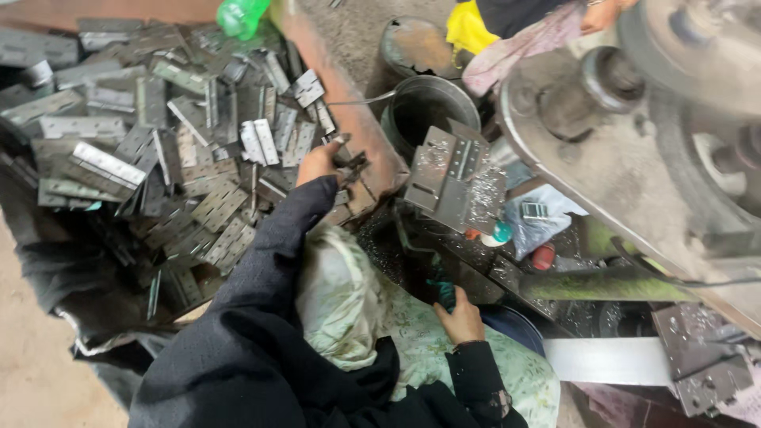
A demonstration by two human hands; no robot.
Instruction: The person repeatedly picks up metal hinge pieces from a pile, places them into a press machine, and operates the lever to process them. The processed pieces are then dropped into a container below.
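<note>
While left hand [319, 162] fingers clamp a blurred hinge [351, 162], right hand [460, 321] fingers' state is unclear.

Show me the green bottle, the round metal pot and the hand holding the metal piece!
green bottle [240, 16]: head view, its body.
round metal pot [456, 90]: head view, its rim.
left hand [319, 162]: head view, its back.

Dull grey metal hinges [158, 150], matt and scuffed, fill a rust-brown steel tray [349, 103]; a dark metal bucket [424, 107] at 12 o'clock looks grimy, and the worker's sleeve [277, 261] is soft black cloth over pale printed fabric [349, 293].
</note>
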